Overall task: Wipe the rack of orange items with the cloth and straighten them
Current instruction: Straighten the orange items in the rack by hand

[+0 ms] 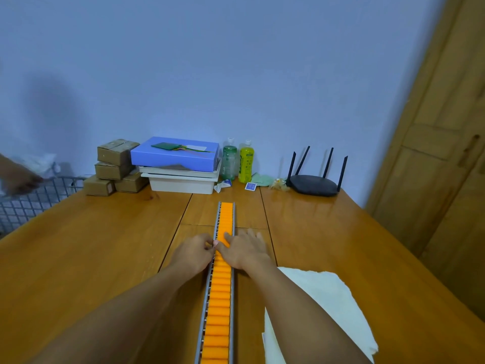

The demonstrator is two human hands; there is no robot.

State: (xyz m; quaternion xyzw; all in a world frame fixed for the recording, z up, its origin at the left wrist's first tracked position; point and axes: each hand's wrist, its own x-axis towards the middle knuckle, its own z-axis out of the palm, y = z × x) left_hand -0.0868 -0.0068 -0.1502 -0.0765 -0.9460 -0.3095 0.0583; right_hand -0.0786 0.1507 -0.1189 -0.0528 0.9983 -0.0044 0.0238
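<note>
A long narrow metal rack (pixel 216 222) filled with several orange rollers (pixel 220 290) runs down the middle of the wooden table from far to near. My left hand (pixel 193 252) pinches the rack's left rail with fingertips closed. My right hand (pixel 242 249) lies over the rollers at the same spot, fingers spread, thumb on one tilted orange roller (pixel 225 239). The white cloth (pixel 322 306) lies flat on the table to the right of the rack, partly under my right forearm; neither hand holds it.
At the table's far edge stand cardboard boxes (pixel 115 166), a blue box on white trays (pixel 178 164), two bottles (pixel 237 160) and a black router (pixel 315 183). A wire mesh basket (pixel 31 200) and another person's hand (pixel 22 179) are at the far left.
</note>
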